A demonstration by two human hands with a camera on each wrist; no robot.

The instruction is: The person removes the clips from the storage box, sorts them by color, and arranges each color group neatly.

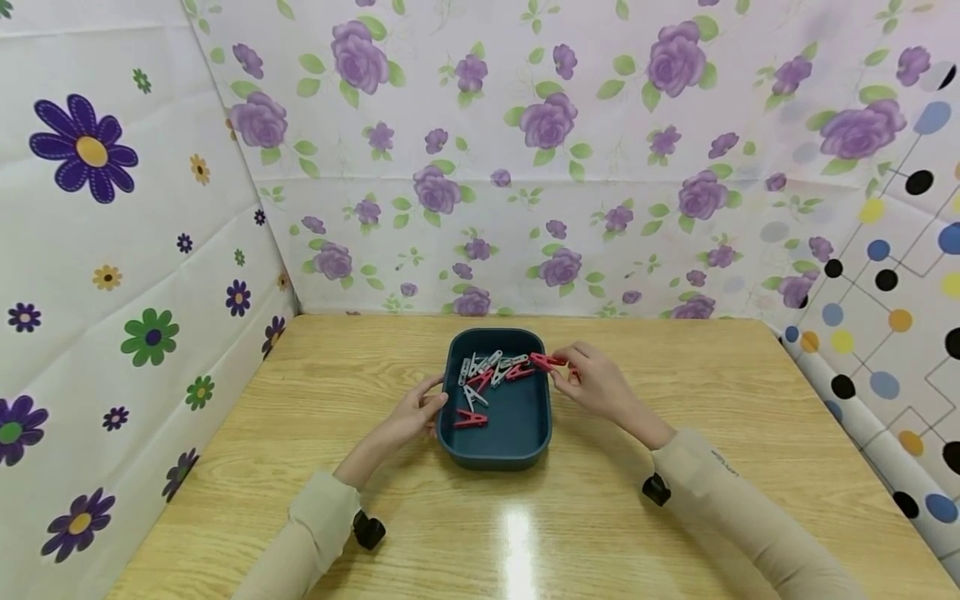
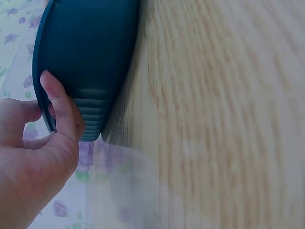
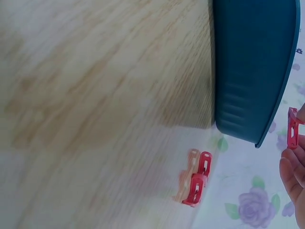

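Note:
A dark teal plastic bin (image 1: 513,429) stands on the table, with several grey clothespins (image 1: 474,398) and red clothespins (image 1: 471,418) lying loose inside. At its left side my left hand (image 1: 411,414) grips the rim and wall; the left wrist view shows the fingers (image 2: 58,98) around the wall's edge. My right hand (image 1: 596,383) pinches a red clothespin (image 1: 546,362) just over the right rim; in the right wrist view this pinched clothespin (image 3: 292,128) is partly cut off with the hand. Another red clothespin (image 3: 198,179) lies on the table beside the bin, mostly hidden by the right hand in the head view.
The wooden table (image 1: 360,358) extends around the bin on all sides. Behind it hangs a cloth with purple roses (image 1: 547,121). Patterned sheets also hang at the left (image 1: 152,337) and right. Each sleeve has a small black device (image 1: 368,530) at the wrist.

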